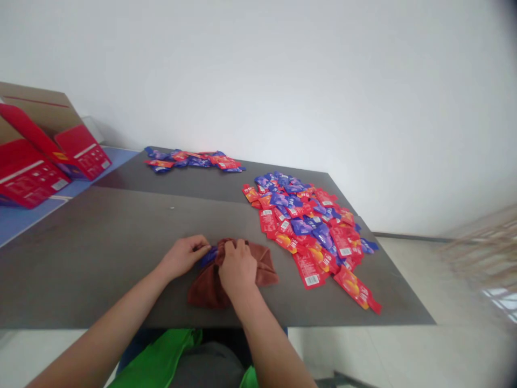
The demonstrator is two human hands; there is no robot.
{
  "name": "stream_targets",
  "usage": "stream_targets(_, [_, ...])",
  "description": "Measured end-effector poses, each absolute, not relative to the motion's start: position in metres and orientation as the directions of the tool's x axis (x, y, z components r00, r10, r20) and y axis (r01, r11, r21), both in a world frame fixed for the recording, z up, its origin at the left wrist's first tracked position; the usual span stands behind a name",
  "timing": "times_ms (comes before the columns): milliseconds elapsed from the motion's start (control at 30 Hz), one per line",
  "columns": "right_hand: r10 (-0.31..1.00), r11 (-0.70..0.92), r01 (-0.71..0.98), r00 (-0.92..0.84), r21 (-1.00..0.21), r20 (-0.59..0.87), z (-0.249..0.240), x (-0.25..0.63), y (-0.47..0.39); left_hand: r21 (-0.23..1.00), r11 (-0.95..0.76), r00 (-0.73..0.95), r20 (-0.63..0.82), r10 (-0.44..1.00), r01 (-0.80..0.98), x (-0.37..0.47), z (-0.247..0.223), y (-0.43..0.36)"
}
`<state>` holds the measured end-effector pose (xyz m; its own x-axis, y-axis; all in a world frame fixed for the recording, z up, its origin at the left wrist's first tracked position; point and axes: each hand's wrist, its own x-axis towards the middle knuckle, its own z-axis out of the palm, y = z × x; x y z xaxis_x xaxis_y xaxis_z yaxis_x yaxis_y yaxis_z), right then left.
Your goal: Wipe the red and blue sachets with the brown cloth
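Observation:
On the dark table, a brown cloth (210,288) lies bunched near the front edge. My right hand (238,267) is closed on it from above, its fingers curled into the folds. To the left, my left hand (184,256) pinches the edge of a purple packet (209,257), which is partly covered by the cloth. A large loose pile of red and purple packets (311,221) spreads to the right of the cloth, many overlapping. One red packet (353,288) lies at the pile's front edge.
A smaller row of red and purple packets (194,160) lies at the table's back edge. Red cardboard boxes (83,153) stand open on a blue surface (24,218) at the left. A white wall (258,81) rises behind the table (100,242).

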<state>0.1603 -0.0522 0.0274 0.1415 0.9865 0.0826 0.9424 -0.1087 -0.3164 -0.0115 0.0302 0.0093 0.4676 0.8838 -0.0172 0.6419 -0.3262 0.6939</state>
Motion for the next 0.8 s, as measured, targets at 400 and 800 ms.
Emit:
stream_targets(400, [0.991,0.016,0.947,0.027,-0.320,0.130,0.041,0.164,-0.052,0.707,-0.343,0.492,-0.008,0.871,0.619,-0.010,0.011,0.031])
stream_targets(800, [0.975,-0.062,0.937,0.131,-0.344,0.181,0.049,0.186,-0.053,0.668,-0.341,0.486,-0.036,0.873,0.661,-0.010,0.012,0.031])
